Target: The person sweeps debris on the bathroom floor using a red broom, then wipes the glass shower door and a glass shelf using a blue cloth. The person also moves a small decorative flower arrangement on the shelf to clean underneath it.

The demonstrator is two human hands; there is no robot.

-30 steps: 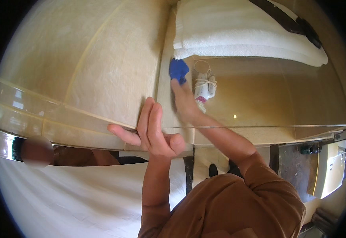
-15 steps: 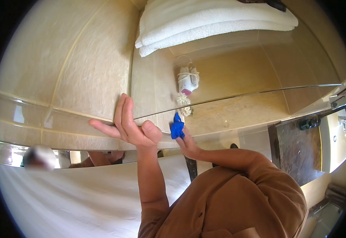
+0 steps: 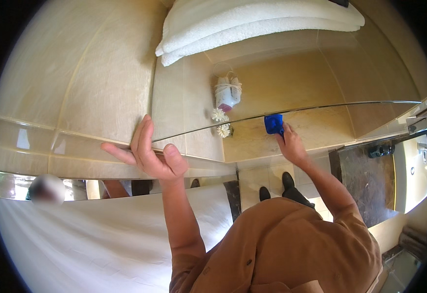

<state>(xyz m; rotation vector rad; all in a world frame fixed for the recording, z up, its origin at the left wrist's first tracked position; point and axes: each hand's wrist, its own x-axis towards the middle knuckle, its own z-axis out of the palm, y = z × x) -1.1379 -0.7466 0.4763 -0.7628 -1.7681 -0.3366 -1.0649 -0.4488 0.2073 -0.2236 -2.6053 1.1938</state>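
Observation:
In my right hand (image 3: 292,144) is a small blue cloth (image 3: 274,123), spread near the dark front edge of the glass shelf (image 3: 321,105). My fingers grip the cloth from its near side. My left hand (image 3: 153,151) is raised with its fingers apart, holding nothing, by the corner of the beige tiled wall at the shelf's left end. Some of its fingertips appear to touch the wall. Between the two hands, white flowers (image 3: 220,122) show at the shelf edge, partly mirrored or doubled. Behind them lies a white object with a cord wound round it (image 3: 228,92).
Folded white towels (image 3: 262,19) lie at the far side of the shelf. A white curtain-like sheet (image 3: 101,229) hangs or spreads at the lower left. To the right are a white basin (image 3: 413,171) and a dark marble counter (image 3: 365,185). My shoes show on the floor.
My right hand has moved right along the shelf edge with the cloth, which is now spread flatter. My left hand has shifted slightly left, its fingers still apart.

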